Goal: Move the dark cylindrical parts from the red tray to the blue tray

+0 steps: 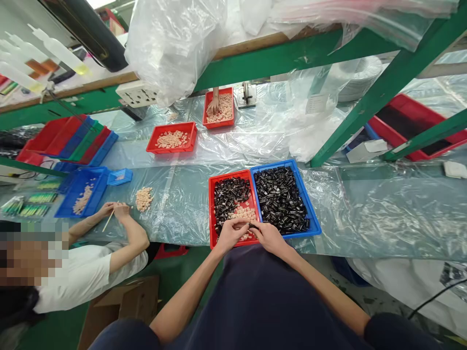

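My left hand (pixel 232 232) and my right hand (pixel 268 236) meet over the near edge of a red tray (pixel 211 214). Between the fingertips of my right hand is a small black part (pixel 251 225); its exact kind is too small to make out. The fingers of my left hand are pinched close beside it, and what they hold is hidden. In the red tray lie black parts (pixel 229 192) and small beige pieces (pixel 243 212). A blue tray (pixel 315 228) full of similar black parts (pixel 280 199) stands against its right side.
At left a co-worker's hands (pixel 116 210) hold a thin stick near a beige pile (pixel 144 199) and a blue bin (pixel 97 206). Farther back, another person's hand (pixel 213 105) reaches into a red tray (pixel 219 124). A green shelf frame (pixel 277 61) crosses above the table.
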Available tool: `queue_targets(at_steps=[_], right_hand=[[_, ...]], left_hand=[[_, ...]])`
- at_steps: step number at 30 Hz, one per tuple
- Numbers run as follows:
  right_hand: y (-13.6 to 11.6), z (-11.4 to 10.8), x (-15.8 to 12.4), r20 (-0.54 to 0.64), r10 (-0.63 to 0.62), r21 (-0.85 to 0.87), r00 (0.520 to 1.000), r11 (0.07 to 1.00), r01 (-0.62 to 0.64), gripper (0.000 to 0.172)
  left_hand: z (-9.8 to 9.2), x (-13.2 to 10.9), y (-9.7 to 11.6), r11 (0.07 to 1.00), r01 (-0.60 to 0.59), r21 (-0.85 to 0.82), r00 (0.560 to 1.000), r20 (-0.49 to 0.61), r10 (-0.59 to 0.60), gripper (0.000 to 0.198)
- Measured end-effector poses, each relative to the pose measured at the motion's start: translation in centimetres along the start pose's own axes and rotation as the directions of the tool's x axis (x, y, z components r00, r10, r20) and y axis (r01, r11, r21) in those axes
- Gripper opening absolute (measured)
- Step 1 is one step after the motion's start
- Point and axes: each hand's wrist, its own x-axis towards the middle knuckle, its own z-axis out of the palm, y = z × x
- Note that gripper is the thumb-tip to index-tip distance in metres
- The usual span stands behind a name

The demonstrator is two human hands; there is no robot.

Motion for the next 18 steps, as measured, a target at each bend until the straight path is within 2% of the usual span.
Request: queue_targets(at_steps=[5, 10, 18], right_hand=[[-0.2, -0.5, -0.5, 0.098, -0.039, -0.130, 0.994, 0.990, 0.052, 0.029], [-0.4, -0.3, -1.0, 0.170, -0.041, -0.231, 0.985, 0.970, 0.081, 0.031], [0.2, 0.1, -0.9, 0.173, -0.034, -0.252, 0.984, 0.965, 0.078, 0.032]], left_hand=[[-1.0, -0.5, -0.3, 0.997, 0.045, -0.070, 0.997, 0.066, -0.040, 0.026], [-1.0, -0.9, -1.5, 0.992, 0.083, -0.092, 0.993, 0.086, -0.075, 0.022], [0.3, -0.6, -2.9, 0.989, 0.071, -0.131, 0.996, -0.043, -0.077, 0.019]])
